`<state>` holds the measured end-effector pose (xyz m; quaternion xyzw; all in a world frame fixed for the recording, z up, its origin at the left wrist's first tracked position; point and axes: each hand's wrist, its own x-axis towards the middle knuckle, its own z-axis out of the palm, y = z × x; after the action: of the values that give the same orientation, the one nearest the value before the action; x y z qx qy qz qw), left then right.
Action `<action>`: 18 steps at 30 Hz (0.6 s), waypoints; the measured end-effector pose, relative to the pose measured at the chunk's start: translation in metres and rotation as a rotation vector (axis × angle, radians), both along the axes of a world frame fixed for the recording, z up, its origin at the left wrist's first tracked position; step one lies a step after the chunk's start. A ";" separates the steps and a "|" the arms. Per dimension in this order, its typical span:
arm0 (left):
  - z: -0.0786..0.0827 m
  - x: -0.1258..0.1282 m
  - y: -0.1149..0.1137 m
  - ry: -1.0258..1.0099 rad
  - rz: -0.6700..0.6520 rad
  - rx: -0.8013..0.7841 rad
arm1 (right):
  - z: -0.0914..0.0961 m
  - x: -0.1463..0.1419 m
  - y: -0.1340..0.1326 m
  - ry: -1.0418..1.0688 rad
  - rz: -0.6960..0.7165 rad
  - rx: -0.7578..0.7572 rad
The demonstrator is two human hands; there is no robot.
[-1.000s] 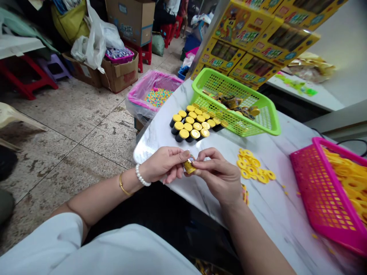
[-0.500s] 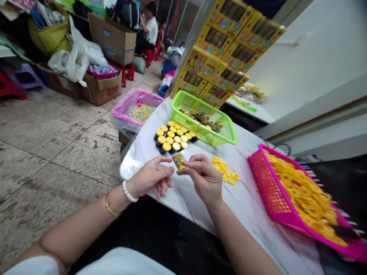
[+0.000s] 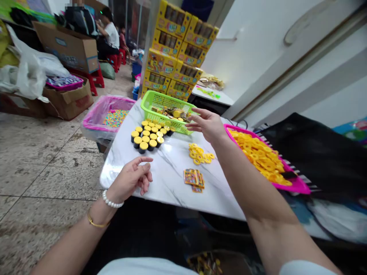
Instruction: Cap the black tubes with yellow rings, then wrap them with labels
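Observation:
My right hand (image 3: 207, 124) is stretched out with fingers apart over the near edge of the green basket (image 3: 151, 100), which holds small yellow-wrapped pieces; nothing shows in the hand. My left hand (image 3: 132, 177) rests at the table's near left edge, fingers loosely curled and apart, empty. A cluster of black tubs with yellow lids (image 3: 148, 135) stands just in front of the green basket. Loose yellow rings (image 3: 200, 154) lie below my right hand. A small stack of printed labels (image 3: 194, 178) lies near the front edge.
A pink basket (image 3: 298, 186) full of yellow rings sits at the right. A bag-lined pink bin (image 3: 99, 112) of coloured beads stands left of the marble table (image 3: 169, 168). Yellow cartons (image 3: 172, 42) are stacked behind. People sit far back by cardboard boxes (image 3: 69, 47).
My right hand left the small yellow piece it held with the left and reached forward to the green basket. The left hand stayed at the table edge, now empty. The view lifted.

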<state>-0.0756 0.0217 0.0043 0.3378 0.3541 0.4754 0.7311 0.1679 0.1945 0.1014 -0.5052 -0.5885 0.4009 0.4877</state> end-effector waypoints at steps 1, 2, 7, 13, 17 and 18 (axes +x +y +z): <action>0.000 0.000 0.000 0.005 -0.001 0.003 | -0.005 0.008 -0.008 -0.083 0.014 -0.016; 0.001 0.000 0.000 0.009 -0.003 0.002 | -0.012 0.016 -0.021 -0.181 0.029 -0.002; 0.000 0.001 0.000 0.063 -0.021 0.012 | -0.065 0.055 -0.105 -0.780 0.220 0.278; 0.007 0.016 -0.001 0.252 0.064 0.039 | -0.094 0.057 -0.134 -0.919 0.211 0.526; 0.015 0.026 -0.005 0.412 0.126 0.043 | -0.086 0.046 -0.127 -0.954 0.208 0.613; 0.015 0.026 -0.006 0.437 0.129 0.052 | -0.085 0.048 -0.125 -0.954 0.223 0.613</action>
<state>-0.0493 0.0162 0.0192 0.4280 0.5125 0.4459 0.5961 0.2156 0.0692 0.0163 -0.4007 -0.8822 -0.0112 0.2472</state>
